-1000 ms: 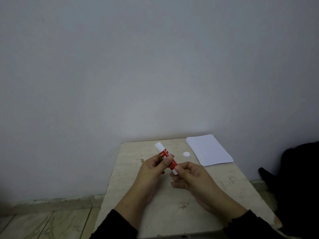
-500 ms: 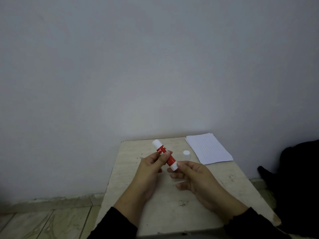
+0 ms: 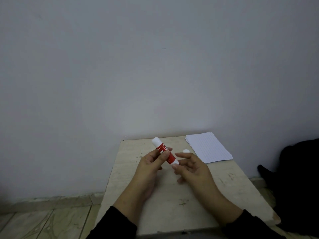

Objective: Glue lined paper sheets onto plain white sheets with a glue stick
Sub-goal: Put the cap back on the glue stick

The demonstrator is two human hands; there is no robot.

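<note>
A red-and-white glue stick (image 3: 163, 150) is held tilted above the table, white top end pointing up and away. My left hand (image 3: 151, 163) grips its red middle between thumb and fingers. My right hand (image 3: 190, 167) is beside the stick's lower white end; its thumb tip touches that end while the other fingers are spread and relaxed. A small round white cap (image 3: 186, 150) lies on the table just behind my right hand. A stack of lined paper sheets (image 3: 208, 147) lies at the table's far right corner. No plain white sheet is visible.
The small beige table (image 3: 172, 195) has stained marks and a chipped front right corner, and it stands against a grey wall. A black bag (image 3: 296, 178) sits on the floor to the right. Tiled floor (image 3: 43, 219) shows at the left.
Both hands have lifted the glue stick slightly up and away. My right hand's fingers, which pinched the lower end before, have spread apart.
</note>
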